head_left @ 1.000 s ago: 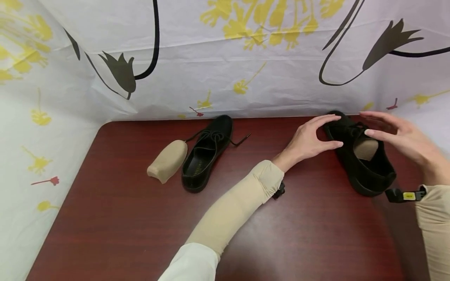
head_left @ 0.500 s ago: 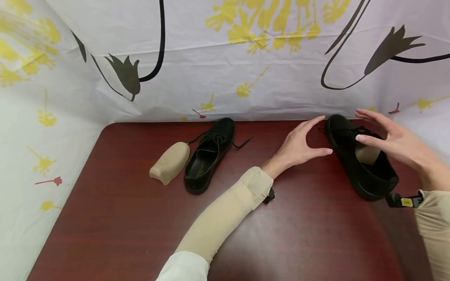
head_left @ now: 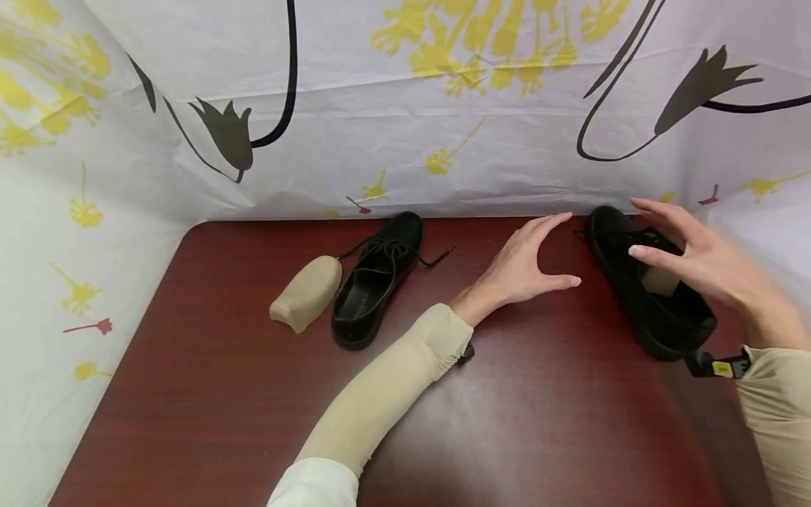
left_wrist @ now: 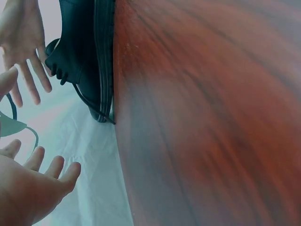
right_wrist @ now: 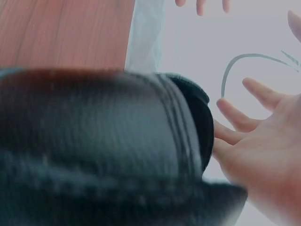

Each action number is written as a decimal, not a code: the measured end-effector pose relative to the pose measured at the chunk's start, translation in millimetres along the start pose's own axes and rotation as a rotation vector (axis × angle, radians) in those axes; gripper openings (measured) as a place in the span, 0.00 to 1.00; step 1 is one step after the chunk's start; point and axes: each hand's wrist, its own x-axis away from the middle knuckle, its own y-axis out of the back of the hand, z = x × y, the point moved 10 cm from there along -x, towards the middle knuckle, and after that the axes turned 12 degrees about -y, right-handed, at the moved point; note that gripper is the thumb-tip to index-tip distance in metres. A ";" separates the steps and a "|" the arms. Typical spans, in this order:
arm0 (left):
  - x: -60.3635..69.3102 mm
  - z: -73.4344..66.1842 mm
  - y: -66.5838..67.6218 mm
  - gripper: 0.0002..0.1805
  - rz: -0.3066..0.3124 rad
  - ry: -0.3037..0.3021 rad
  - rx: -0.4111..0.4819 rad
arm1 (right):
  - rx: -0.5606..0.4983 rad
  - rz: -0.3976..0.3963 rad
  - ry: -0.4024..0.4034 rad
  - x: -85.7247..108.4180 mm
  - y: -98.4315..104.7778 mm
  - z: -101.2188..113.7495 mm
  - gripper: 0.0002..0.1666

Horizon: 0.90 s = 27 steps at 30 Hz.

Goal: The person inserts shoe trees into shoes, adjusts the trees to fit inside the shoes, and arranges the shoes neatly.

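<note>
At the right of the table sits a black lace-up shoe (head_left: 624,282) with a beige shoe filler (head_left: 660,280) showing in its opening. My right hand (head_left: 703,257) hovers over its laced part, fingers spread and holding nothing; it hides some of the laces. The shoe's heel end (right_wrist: 103,127) looms large in the right wrist view. To the left of this shoe, my left hand (head_left: 516,267) is apart from it, thumb and fingers spread wide. A second black shoe (head_left: 402,229) lies left of centre with loose laces. Beside it rests another beige shoe filler (head_left: 307,292), out of the shoe.
The dark red wooden table (head_left: 222,394) meets a white printed cloth (head_left: 507,162) along its back edge. Cloth also hangs at the left side. The right shoe's toe lies close to the back cloth. A loose lace (head_left: 437,259) trails right of the second shoe.
My left hand has drawn left, away from the right-hand shoe. My right hand has shifted slightly left over that shoe. Both shoes and the loose filler stay in place.
</note>
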 end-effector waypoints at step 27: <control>35.1 -6.6 24.8 0.62 0.053 -0.056 -0.187 | 0.054 0.003 0.019 -1.2 -15.9 18.5 0.46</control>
